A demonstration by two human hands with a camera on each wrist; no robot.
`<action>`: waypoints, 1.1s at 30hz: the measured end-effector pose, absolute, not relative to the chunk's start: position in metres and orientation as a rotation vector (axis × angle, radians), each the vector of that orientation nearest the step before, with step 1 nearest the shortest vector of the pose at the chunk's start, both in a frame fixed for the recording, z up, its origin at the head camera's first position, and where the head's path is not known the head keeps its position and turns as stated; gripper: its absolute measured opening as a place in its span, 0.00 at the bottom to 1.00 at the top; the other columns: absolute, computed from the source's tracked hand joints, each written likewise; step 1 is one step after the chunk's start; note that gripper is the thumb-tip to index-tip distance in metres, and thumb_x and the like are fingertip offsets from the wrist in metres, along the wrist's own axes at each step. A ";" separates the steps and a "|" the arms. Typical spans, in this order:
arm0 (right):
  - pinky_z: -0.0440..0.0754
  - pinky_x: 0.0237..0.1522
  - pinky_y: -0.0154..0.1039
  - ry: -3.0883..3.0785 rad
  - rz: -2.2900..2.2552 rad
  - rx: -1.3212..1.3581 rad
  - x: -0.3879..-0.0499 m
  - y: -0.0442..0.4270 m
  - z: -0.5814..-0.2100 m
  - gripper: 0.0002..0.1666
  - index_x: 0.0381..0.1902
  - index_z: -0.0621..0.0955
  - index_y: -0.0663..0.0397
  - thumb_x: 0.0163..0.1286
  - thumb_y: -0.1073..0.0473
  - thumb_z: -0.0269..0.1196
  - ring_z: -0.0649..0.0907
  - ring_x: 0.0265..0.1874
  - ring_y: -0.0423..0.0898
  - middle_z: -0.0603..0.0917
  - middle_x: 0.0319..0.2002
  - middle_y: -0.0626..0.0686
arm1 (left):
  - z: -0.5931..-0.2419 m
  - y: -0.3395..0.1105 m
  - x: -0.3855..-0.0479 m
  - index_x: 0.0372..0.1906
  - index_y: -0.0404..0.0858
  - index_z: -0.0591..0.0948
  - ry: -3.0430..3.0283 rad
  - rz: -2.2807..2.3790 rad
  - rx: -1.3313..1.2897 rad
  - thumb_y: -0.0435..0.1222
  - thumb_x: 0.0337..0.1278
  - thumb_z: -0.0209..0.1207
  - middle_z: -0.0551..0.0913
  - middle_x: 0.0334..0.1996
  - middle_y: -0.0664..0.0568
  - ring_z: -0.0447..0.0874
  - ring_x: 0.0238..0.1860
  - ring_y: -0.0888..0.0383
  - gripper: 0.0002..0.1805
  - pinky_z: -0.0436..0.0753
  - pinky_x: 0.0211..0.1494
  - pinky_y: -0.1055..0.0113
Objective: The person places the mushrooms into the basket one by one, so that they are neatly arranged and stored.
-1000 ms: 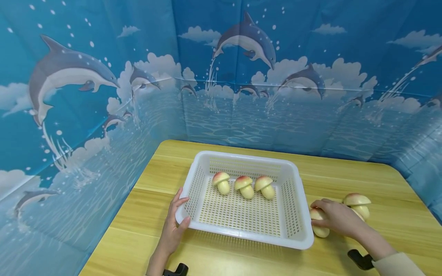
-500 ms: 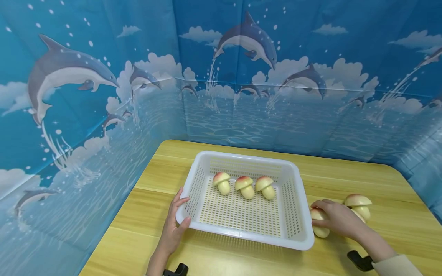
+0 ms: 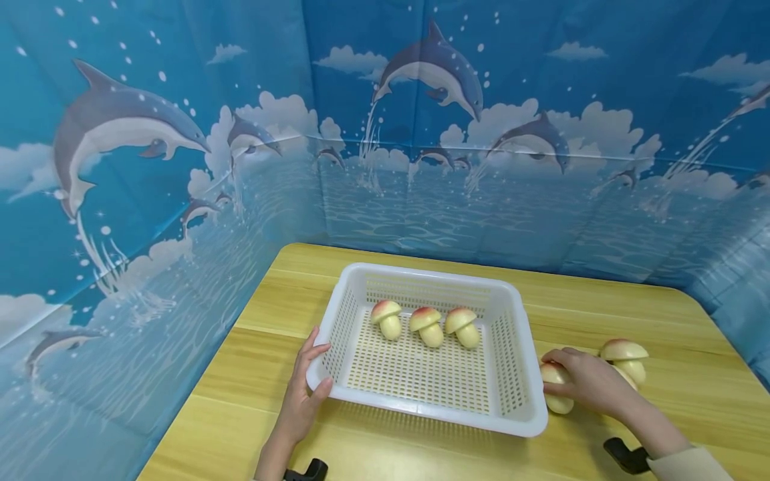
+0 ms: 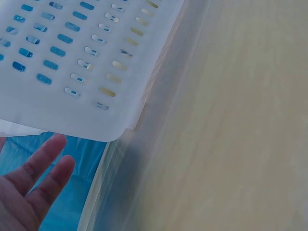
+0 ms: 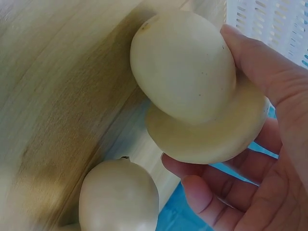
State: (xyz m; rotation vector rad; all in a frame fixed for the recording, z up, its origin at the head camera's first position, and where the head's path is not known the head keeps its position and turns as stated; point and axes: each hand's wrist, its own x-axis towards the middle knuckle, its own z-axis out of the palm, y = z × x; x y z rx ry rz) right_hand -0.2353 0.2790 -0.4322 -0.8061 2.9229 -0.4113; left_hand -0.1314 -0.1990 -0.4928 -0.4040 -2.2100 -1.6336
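A white perforated plastic basket [image 3: 421, 406] stands on the wooden table. Inside it, three toy mushrooms lie in a row, the middle toy mushroom [image 3: 427, 327] among them, with pale stems and red-tinged caps. My left hand [image 3: 297, 394] holds the basket's near left corner, thumb and a finger over the rim; the left wrist view shows some fingers off the wall. Just right of the basket, my right hand [image 3: 586, 377] grips another toy mushroom [image 5: 185, 67] by its cap and stem, thumb on one side and fingers under the cap. Its stem faces the right wrist camera.
Behind and right of my right hand lies another toy mushroom [image 3: 625, 361], with a further pale piece partly hidden by the hand. The yellow wood-grain table [image 3: 692, 334] reaches back to a blue dolphin-print curtain [image 3: 385, 200] at the rear and sides.
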 end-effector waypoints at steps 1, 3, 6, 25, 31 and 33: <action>0.77 0.29 0.44 2.926 -0.412 -0.803 -0.235 0.279 -0.432 0.30 0.42 0.81 0.54 0.51 0.38 0.69 0.79 0.31 0.45 0.80 0.36 0.46 | -0.492 -0.199 -0.131 0.65 0.40 0.64 -2.209 -1.638 -0.404 0.30 0.58 0.51 0.45 0.75 0.49 0.53 0.68 0.42 0.28 0.71 0.57 0.58; 0.77 0.29 0.44 2.938 -0.413 -0.798 -0.235 0.280 -0.432 0.30 0.42 0.81 0.54 0.51 0.38 0.69 0.79 0.31 0.45 0.81 0.36 0.47 | -0.492 -0.199 -0.131 0.65 0.40 0.64 -2.204 -1.644 -0.406 0.31 0.58 0.51 0.45 0.75 0.50 0.53 0.68 0.42 0.28 0.71 0.58 0.59; 0.77 0.28 0.44 2.962 -0.417 -0.796 -0.234 0.280 -0.432 0.30 0.41 0.81 0.55 0.50 0.38 0.70 0.80 0.30 0.45 0.81 0.36 0.48 | -0.492 -0.199 -0.131 0.65 0.40 0.64 -2.198 -1.655 -0.412 0.31 0.58 0.51 0.45 0.75 0.50 0.53 0.68 0.42 0.28 0.71 0.58 0.60; 0.78 0.26 0.47 3.105 -0.470 -0.721 -0.223 0.287 -0.405 0.33 0.46 0.81 0.61 0.55 0.39 0.68 0.82 0.28 0.49 0.84 0.40 0.57 | -0.493 -0.199 -0.131 0.65 0.40 0.64 -2.189 -1.674 -0.410 0.31 0.58 0.51 0.45 0.75 0.51 0.52 0.68 0.41 0.28 0.71 0.57 0.59; 0.75 0.23 0.42 3.182 -0.465 -0.773 -0.220 0.287 -0.396 0.30 0.44 0.82 0.59 0.54 0.41 0.70 0.81 0.27 0.48 0.84 0.39 0.56 | -0.494 -0.199 -0.131 0.65 0.40 0.64 -2.190 -1.665 -0.412 0.31 0.58 0.51 0.45 0.75 0.51 0.51 0.69 0.41 0.28 0.71 0.58 0.59; 0.75 0.23 0.43 3.209 -0.457 -0.789 -0.219 0.287 -0.393 0.29 0.43 0.82 0.58 0.53 0.41 0.70 0.81 0.26 0.48 0.84 0.38 0.55 | -0.494 -0.199 -0.131 0.65 0.40 0.64 -2.190 -1.659 -0.417 0.31 0.58 0.51 0.45 0.75 0.50 0.51 0.69 0.41 0.28 0.71 0.58 0.59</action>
